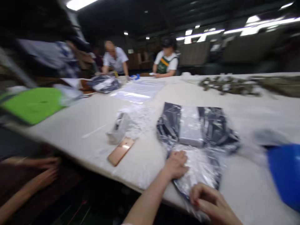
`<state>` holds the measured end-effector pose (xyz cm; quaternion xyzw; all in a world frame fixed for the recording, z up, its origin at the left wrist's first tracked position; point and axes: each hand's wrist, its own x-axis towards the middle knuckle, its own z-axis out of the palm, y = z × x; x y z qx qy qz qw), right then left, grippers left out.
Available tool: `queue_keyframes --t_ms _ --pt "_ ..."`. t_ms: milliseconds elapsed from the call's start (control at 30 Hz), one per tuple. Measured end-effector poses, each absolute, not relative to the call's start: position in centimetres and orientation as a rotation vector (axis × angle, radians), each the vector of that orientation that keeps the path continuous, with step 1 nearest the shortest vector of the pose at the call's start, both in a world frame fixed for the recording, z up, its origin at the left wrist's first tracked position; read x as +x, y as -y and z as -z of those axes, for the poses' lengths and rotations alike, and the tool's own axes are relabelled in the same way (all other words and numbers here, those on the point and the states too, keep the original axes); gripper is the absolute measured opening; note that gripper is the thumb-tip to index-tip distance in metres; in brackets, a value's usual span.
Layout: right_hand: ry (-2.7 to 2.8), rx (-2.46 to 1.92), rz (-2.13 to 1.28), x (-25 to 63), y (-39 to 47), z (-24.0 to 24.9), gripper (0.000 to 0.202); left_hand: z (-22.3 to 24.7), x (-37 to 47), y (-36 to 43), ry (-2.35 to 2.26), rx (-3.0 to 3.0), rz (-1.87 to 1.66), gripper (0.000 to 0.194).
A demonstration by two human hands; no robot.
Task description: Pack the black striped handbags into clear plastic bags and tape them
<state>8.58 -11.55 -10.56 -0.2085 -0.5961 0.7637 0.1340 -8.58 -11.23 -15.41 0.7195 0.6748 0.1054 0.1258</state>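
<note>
A dark garment in a clear plastic bag (171,125) lies in front of me on the white table, with a pale panel (191,125) running down its upper middle. My left hand (177,165) rests flat on the lower left part of the bag, fingers stretched out. Over the bag's near end is my right hand (208,200), its fingers curled and pressed together. A small red spot shows at its fingertips; what they hold, if anything, is too blurred to make out. The bag's near edge hangs towards the table edge below that hand.
Left of the bag are a gold phone (120,151), a small white box (119,128) and scattered white pieces (140,118). A green sheet (32,104) lies far left, a blue item (284,175) right. Another person's hands (47,172) are lower left; two people stand across the table.
</note>
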Motion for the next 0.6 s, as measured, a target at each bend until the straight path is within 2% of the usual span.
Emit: queue_keyframes --t_ms 100,167,233,367,433,500,600 --pt "1.475 -0.797 -2.182 11.3 11.0 10.8 0.037 16.6 -9.8 10.3 -1.987 2.199 -0.415 0.038" --pt "1.460 -0.920 -2.002 13.5 9.3 11.1 0.033 17.6 -10.8 9.3 -1.956 2.285 -0.465 0.035" --pt "1.601 -1.114 -1.598 16.7 7.1 10.8 0.027 18.3 -11.2 9.0 -1.936 2.341 -0.512 0.035" --pt "2.040 -1.471 -0.286 22.8 1.7 9.1 0.023 18.4 -11.0 9.5 -1.948 2.380 -0.530 0.035" --pt "2.222 -1.567 0.205 24.2 -1.7 8.5 0.025 18.3 -10.9 9.6 -1.960 2.382 -0.527 0.035" --pt "2.362 -1.639 0.472 24.6 -5.1 8.4 0.028 18.3 -10.9 9.4 -1.959 2.383 -0.523 0.035" --pt "2.518 -1.709 0.612 24.2 -9.2 9.1 0.029 18.3 -11.0 9.3 -1.957 2.374 -0.510 0.035"
